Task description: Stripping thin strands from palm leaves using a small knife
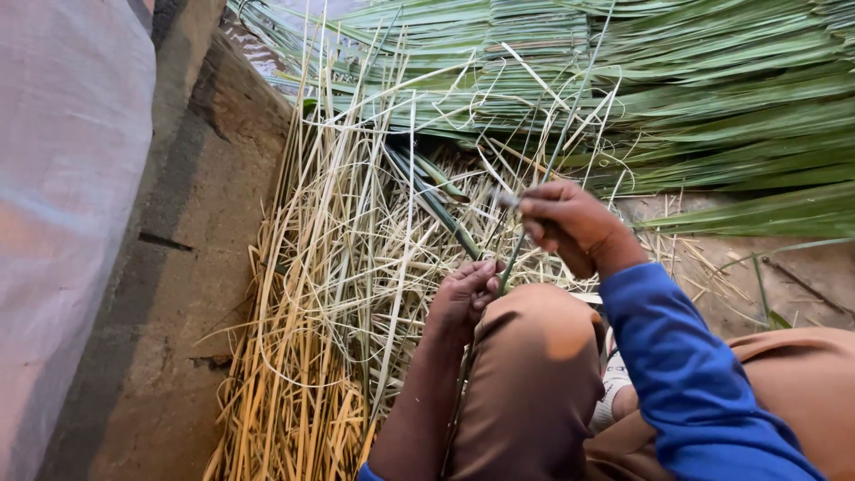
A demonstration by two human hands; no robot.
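Observation:
My right hand is closed around a small knife whose blade points left, pressed against a thin green stem that runs up and away from me. My left hand pinches the lower end of the same stem against my brown-trousered knee. My right arm wears a blue sleeve. Under both hands lies a heap of dry yellow and pale strips.
A thick stack of long green leaves lies across the top and right. A concrete ledge runs along the left, beside a pale woven sack. Bare dirt ground shows at the right.

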